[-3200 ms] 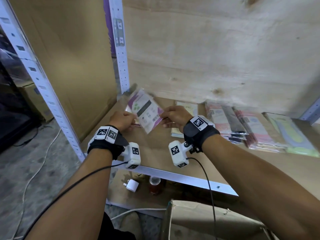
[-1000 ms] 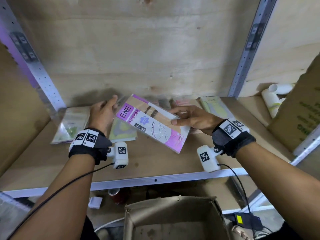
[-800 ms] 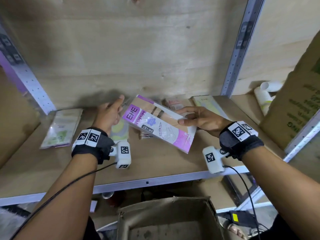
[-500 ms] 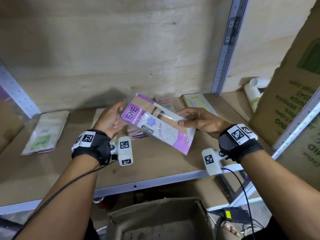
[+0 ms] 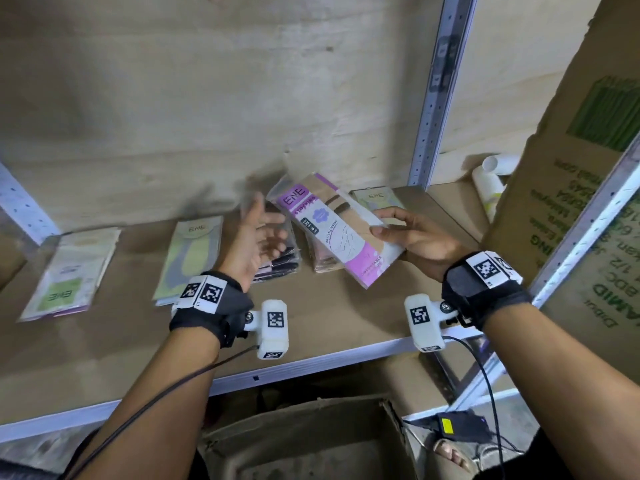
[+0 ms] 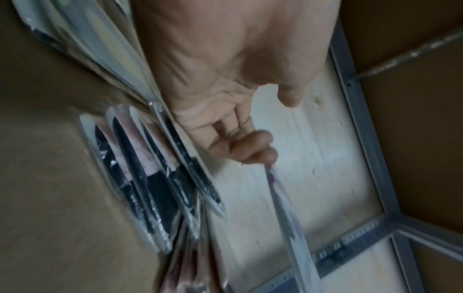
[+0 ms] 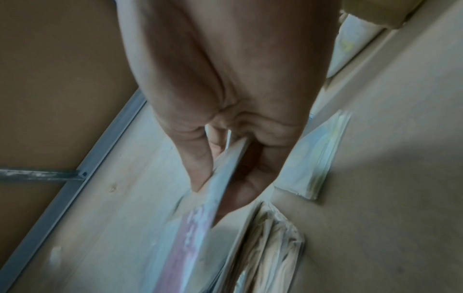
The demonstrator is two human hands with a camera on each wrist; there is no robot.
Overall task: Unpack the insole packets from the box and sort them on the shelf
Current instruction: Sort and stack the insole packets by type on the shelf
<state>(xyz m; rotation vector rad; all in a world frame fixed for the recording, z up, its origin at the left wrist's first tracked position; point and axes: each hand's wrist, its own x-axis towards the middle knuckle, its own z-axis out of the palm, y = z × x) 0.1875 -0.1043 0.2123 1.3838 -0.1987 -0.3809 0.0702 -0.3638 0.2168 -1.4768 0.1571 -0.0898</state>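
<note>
A purple and tan insole packet marked ENE hangs tilted above the shelf board. My right hand pinches its right end, thumb on top; the right wrist view shows the packet edge-on between thumb and fingers. My left hand is just left of the packet, palm turned toward it. In the left wrist view its loosely curled fingers meet the packet's edge, with the thumb held apart. Below the packet lie a dark packet stack and a tan stack.
Further packets lie on the board: a green one at far left, a yellow-grey stack, a pale green one at the back. The open cardboard box sits below the shelf. A large carton, white tubes and an upright stand at the right.
My left hand has let go of the packet's left end and opened beside it. The right hand keeps hold of the packet. The view has swung right along the shelf.
</note>
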